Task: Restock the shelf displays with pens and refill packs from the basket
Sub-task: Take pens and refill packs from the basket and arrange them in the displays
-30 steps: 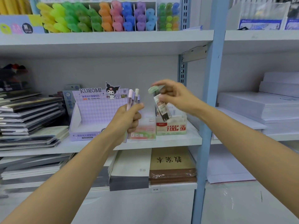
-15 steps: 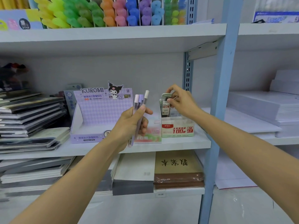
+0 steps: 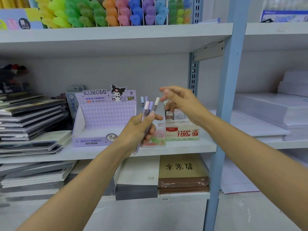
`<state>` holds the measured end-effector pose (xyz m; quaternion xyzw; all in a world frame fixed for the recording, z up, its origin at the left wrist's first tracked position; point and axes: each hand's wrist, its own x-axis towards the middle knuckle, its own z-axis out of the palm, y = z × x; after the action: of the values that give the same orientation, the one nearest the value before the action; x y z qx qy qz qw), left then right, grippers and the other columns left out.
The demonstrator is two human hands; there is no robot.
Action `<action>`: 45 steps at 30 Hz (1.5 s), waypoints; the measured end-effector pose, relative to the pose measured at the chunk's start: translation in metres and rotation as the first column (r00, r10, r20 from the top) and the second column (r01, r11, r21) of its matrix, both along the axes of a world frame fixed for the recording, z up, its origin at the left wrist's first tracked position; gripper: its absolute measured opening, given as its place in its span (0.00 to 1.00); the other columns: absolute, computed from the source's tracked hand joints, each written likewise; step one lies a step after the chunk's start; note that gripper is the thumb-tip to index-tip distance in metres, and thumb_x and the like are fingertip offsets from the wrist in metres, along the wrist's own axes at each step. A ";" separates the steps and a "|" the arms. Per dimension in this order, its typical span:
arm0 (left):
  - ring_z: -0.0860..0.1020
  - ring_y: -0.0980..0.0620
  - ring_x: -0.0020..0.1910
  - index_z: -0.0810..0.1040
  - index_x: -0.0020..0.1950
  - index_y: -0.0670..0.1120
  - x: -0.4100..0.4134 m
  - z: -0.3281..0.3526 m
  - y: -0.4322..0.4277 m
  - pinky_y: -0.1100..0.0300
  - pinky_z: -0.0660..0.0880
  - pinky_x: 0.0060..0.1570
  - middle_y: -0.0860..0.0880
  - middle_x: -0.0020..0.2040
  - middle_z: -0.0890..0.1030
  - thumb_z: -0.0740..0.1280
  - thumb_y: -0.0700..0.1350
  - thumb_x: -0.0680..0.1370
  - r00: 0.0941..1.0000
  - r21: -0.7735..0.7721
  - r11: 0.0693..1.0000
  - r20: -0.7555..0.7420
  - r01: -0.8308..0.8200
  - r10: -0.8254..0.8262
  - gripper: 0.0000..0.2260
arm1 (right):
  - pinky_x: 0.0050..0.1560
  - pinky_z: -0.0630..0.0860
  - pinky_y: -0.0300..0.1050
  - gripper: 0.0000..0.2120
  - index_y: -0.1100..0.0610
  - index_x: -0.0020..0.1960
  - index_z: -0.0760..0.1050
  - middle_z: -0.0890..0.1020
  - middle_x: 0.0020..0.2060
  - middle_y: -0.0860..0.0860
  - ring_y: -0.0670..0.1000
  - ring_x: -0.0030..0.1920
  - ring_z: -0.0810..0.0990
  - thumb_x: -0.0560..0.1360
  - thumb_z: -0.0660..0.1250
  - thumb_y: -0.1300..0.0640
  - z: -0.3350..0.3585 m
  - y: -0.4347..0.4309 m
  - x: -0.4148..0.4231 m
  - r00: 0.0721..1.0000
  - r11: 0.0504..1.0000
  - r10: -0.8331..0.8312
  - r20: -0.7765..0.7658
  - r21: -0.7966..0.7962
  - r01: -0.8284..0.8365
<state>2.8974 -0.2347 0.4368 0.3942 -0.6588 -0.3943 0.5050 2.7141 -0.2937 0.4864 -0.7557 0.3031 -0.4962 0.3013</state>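
Note:
My left hand (image 3: 140,130) grips three slim pens (image 3: 150,107) with pink, purple and white caps, held upright in front of the middle shelf. My right hand (image 3: 181,102) hovers empty with fingers spread loosely, just right of the pen caps and above the red-and-white lead refill box (image 3: 182,133). A refill pack (image 3: 169,115) stands in that box. Between the boxes sits a pink and green Fruit Soda display (image 3: 157,137) with two pens (image 3: 144,100) standing at its back. The purple Kuromi display box (image 3: 100,120) stands to the left, its tray showing no stock.
Stacked notebooks (image 3: 31,124) fill the left of the middle shelf (image 3: 183,149). A blue upright post (image 3: 228,97) rises right of my right hand. Paper reams (image 3: 275,110) lie beyond it. Coloured highlighters (image 3: 106,12) line the top shelf. Notebooks (image 3: 182,172) lie on the lower shelf.
My right hand has let go of the refill pack, left it in the red-and-white box, and risen toward the pens with fingers open. The left hand has kept holding the pens.

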 end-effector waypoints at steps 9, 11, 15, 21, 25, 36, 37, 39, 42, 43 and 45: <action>0.75 0.53 0.28 0.79 0.56 0.44 0.006 0.006 0.018 0.64 0.71 0.25 0.49 0.33 0.78 0.59 0.51 0.83 0.997 0.075 0.997 -0.074 0.010 -0.004 0.14 | 0.45 0.80 0.38 0.11 0.61 0.58 0.79 0.85 0.40 0.54 0.48 0.42 0.84 0.76 0.68 0.64 0.008 0.024 0.002 0.959 0.995 0.050 0.279 0.066 -0.071; 0.69 0.55 0.24 0.79 0.54 0.45 0.012 0.006 0.022 0.67 0.63 0.21 0.52 0.31 0.75 0.61 0.52 0.82 0.998 0.078 0.996 -0.053 -0.040 0.044 0.13 | 0.44 0.79 0.38 0.12 0.61 0.58 0.77 0.86 0.40 0.54 0.50 0.42 0.85 0.75 0.69 0.64 0.011 0.025 0.000 0.943 0.989 0.078 0.325 0.097 -0.115; 0.65 0.57 0.22 0.79 0.49 0.45 0.016 0.009 0.030 0.68 0.61 0.20 0.52 0.30 0.73 0.66 0.50 0.79 0.992 0.060 0.995 -0.094 -0.080 0.085 0.09 | 0.43 0.81 0.39 0.07 0.61 0.53 0.78 0.85 0.41 0.55 0.52 0.43 0.85 0.75 0.69 0.64 0.009 0.031 0.008 0.906 0.962 0.121 0.406 0.178 -0.209; 0.68 0.55 0.22 0.78 0.50 0.45 0.022 0.010 0.039 0.67 0.63 0.19 0.49 0.35 0.79 0.67 0.48 0.79 0.982 0.085 0.987 -0.122 -0.133 0.143 0.06 | 0.45 0.81 0.41 0.07 0.61 0.53 0.80 0.85 0.42 0.55 0.52 0.46 0.85 0.75 0.68 0.65 0.018 0.032 0.016 0.893 0.956 0.143 0.427 0.174 -0.237; 0.71 0.54 0.25 0.76 0.53 0.44 0.030 0.018 0.038 0.67 0.62 0.18 0.47 0.40 0.80 0.63 0.44 0.81 0.952 0.159 0.969 -0.212 -0.189 0.221 0.05 | 0.45 0.81 0.41 0.10 0.64 0.56 0.79 0.85 0.41 0.55 0.51 0.44 0.85 0.75 0.69 0.66 0.037 0.019 0.010 0.904 0.994 0.010 0.428 0.096 -0.057; 0.74 0.51 0.25 0.78 0.57 0.47 0.051 0.014 0.020 0.63 0.70 0.25 0.49 0.33 0.78 0.58 0.51 0.83 0.988 -0.031 0.988 -0.027 -0.151 0.150 0.13 | 0.46 0.82 0.41 0.08 0.62 0.53 0.77 0.83 0.45 0.58 0.53 0.45 0.84 0.74 0.71 0.65 0.021 -0.032 0.039 0.973 0.976 -0.203 0.110 -0.057 0.210; 0.70 0.52 0.24 0.78 0.58 0.47 0.051 0.012 0.016 0.65 0.67 0.23 0.50 0.32 0.74 0.58 0.51 0.83 0.986 -0.038 0.986 -0.034 -0.162 0.160 0.13 | 0.45 0.82 0.39 0.08 0.62 0.53 0.77 0.83 0.45 0.58 0.52 0.44 0.84 0.75 0.70 0.65 0.018 -0.036 0.041 0.974 0.973 -0.211 0.084 -0.080 0.217; 0.62 0.54 0.24 0.78 0.59 0.47 0.052 0.008 0.009 0.66 0.62 0.22 0.51 0.31 0.65 0.58 0.49 0.83 0.984 -0.043 0.985 -0.057 -0.170 0.167 0.12 | 0.44 0.81 0.37 0.08 0.62 0.54 0.76 0.83 0.46 0.58 0.51 0.45 0.84 0.75 0.69 0.64 0.013 -0.044 0.044 0.976 0.971 -0.215 0.032 -0.099 0.218; 0.59 0.55 0.24 0.78 0.59 0.46 0.054 0.004 0.000 0.66 0.60 0.22 0.50 0.31 0.62 0.57 0.47 0.84 0.987 -0.023 0.988 -0.055 -0.153 0.151 0.12 | 0.47 0.82 0.41 0.08 0.63 0.55 0.76 0.84 0.46 0.58 0.51 0.46 0.85 0.76 0.68 0.65 0.011 -0.053 0.045 0.978 0.976 -0.198 -0.069 -0.108 0.190; 0.60 0.55 0.25 0.78 0.58 0.46 0.055 0.003 -0.003 0.66 0.60 0.22 0.50 0.31 0.62 0.57 0.47 0.84 0.988 -0.014 0.989 -0.047 -0.145 0.144 0.12 | 0.47 0.82 0.42 0.08 0.63 0.55 0.76 0.84 0.46 0.58 0.51 0.45 0.85 0.76 0.68 0.65 0.011 -0.056 0.045 0.976 0.976 -0.198 -0.093 -0.116 0.187; 0.61 0.54 0.25 0.79 0.58 0.45 0.055 -0.001 -0.007 0.65 0.61 0.23 0.49 0.32 0.64 0.58 0.48 0.84 0.991 -0.004 0.991 -0.031 -0.134 0.133 0.12 | 0.49 0.82 0.43 0.07 0.62 0.55 0.76 0.84 0.46 0.58 0.50 0.46 0.85 0.76 0.67 0.66 0.013 -0.060 0.043 0.974 0.975 -0.198 -0.113 -0.123 0.184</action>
<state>2.9525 -0.2418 0.4356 0.4300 -0.6243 -0.3637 0.5413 2.7575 -0.3534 0.4989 -0.7681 0.3647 -0.4909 0.1900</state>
